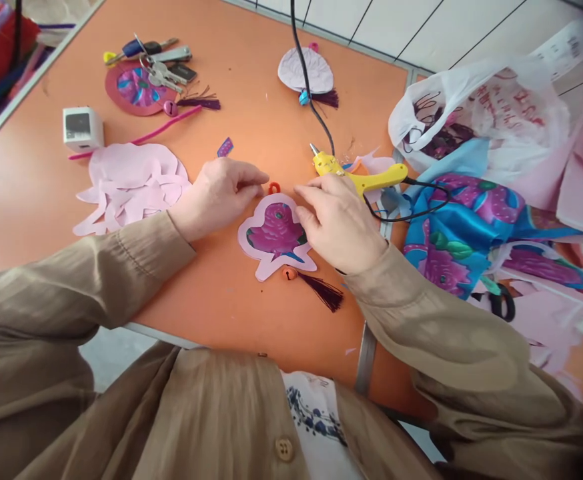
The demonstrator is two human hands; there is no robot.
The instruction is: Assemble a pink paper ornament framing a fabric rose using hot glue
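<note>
A pink felt ornament [276, 230] with a purple flower print lies flat on the orange table [201, 287]. A red loop [273, 189] tops it, and an orange bell [289, 273] with a dark tassel [325, 292] sits at its lower edge. To the left of the loop, my left hand [221, 195] has its thumb and index finger apart, holding nothing. On the ornament's right, my right hand [344, 220] hovers close to its edge, fingers parted and holding nothing. Just behind that hand lies a yellow glue gun [379, 179].
Pink felt cutouts [136, 187] and a white cube [82, 129] lie left. Keys [164, 72] rest on a round ornament [116, 100] at the back left; a white ornament [301, 70] is behind. A plastic bag [511, 120] and printed fabric [451, 227] crowd the right.
</note>
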